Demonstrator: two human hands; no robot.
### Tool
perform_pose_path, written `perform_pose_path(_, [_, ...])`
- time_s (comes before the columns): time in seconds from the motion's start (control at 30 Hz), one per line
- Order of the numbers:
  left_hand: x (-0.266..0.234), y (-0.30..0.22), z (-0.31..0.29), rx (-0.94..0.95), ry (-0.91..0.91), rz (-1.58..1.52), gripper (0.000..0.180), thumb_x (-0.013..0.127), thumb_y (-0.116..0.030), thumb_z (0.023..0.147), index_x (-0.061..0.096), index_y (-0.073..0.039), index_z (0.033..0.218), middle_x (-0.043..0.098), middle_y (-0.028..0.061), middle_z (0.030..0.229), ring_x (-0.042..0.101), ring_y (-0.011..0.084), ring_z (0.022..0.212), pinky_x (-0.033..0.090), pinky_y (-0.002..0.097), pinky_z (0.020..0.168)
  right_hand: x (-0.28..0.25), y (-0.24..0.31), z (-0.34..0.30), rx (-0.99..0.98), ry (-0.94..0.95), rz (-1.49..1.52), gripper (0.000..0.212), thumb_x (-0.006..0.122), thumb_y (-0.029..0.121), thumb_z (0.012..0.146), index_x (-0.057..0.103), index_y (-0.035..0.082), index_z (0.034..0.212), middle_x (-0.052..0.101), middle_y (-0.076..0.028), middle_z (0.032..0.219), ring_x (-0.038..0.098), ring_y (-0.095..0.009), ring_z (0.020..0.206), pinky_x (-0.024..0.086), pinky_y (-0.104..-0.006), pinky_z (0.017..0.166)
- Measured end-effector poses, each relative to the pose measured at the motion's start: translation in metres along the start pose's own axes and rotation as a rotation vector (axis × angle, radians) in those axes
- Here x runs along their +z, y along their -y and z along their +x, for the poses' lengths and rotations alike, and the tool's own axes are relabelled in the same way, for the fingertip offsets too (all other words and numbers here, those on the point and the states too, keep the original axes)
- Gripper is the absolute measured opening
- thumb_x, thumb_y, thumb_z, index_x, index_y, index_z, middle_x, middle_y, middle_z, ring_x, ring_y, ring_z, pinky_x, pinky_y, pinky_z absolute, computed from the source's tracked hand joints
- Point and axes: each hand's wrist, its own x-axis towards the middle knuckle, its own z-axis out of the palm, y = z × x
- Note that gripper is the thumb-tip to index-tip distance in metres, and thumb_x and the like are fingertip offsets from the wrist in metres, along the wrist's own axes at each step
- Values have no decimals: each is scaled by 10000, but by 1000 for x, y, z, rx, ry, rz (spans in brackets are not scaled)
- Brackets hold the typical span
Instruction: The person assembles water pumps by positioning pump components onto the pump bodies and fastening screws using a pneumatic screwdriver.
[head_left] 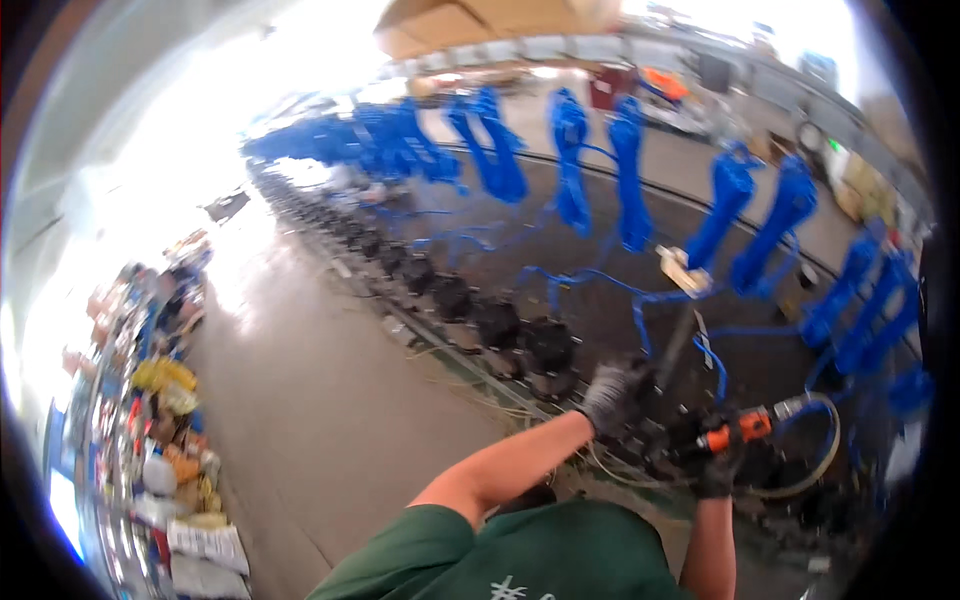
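Observation:
My right hand [718, 472], in a dark glove, is closed around an orange and black air-powered driver [735, 431]. A metal fitting and a pale hose [832, 450] run from the driver's right end. My left hand [612, 395], in a grey glove, reaches over the bench edge beside dark parts; its fingertips are blurred against them, so I cannot tell whether it grips one. Just to its left stands a round black housing [549, 345], the nearest in a long row that includes another black housing [497, 322].
Blue cable bundles [628, 180] hang along the far side of the dark bench [690, 340], with loose blue cables [580, 278] across it. A cream-coloured piece [683, 270] lies among them. On the left, past the grey floor [300, 400], is a cluttered shelf [160, 440].

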Motion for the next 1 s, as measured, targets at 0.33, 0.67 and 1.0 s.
perform_pose_path(0.33, [-8, 53, -102, 249, 87, -169, 340, 713, -85, 802, 637, -87, 1134, 628, 164, 1156, 588, 374, 1107, 492, 480, 930, 29, 23, -5, 143, -173, 161, 523, 756, 534, 885, 658, 67, 1098, 723, -96, 943, 687, -285, 889, 569, -497, 826])
perform_pose_path(0.67, [119, 86, -75, 825, 696, 114, 239, 620, -169, 878, 668, -90, 1098, 654, 168, 1116, 643, 333, 1055, 522, 451, 892, 111, 21, -26, -20, -158, -218, 420, 741, 360, 917, 605, 75, 1193, 699, -104, 938, 684, -267, 877, 567, -455, 790])
perform_pose_path(1.0, [146, 71, -55, 665, 645, -56, 205, 630, -169, 873, 690, -90, 1053, 674, 169, 1072, 659, 336, 1018, 530, 452, 864, 126, -20, -6, -19, -135, -496, 530, 777, 122, 866, 538, 21, 1328, 717, -125, 999, 701, -266, 889, 577, -430, 811])
